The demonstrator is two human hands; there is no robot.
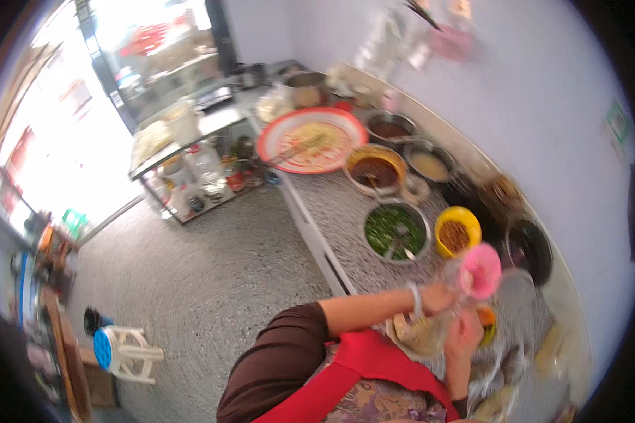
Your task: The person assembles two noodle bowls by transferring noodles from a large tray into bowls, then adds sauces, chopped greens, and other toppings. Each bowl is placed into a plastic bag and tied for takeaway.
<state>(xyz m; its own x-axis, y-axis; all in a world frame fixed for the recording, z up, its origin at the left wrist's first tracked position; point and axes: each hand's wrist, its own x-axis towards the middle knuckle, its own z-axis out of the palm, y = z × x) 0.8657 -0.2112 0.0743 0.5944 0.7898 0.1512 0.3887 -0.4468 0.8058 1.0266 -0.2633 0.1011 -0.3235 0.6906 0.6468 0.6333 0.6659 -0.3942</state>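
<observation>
My left hand (437,299), with a pale bangle at the wrist, is at the counter's right part, beside a round pink object (480,272). Close below it is my right hand (464,331), its fingers bent near some clear plastic. Blur hides what each hand grips. Under and between the forearms stands a bowl (420,338) with pale contents. Just beyond the hands are a yellow bowl (459,230) of brown bits and a metal pot (397,231) of chopped greens with a spoon in it. An orange and yellow container (487,325) sits right of my right hand.
Farther along the speckled counter (317,201) are a bowl of dark sauce (375,170), a red-rimmed tray (312,140) and several metal pots. A wall runs along the right. At left stand a shelved table (190,143) and a blue-topped stool (124,350). Plastic bags lie at lower right.
</observation>
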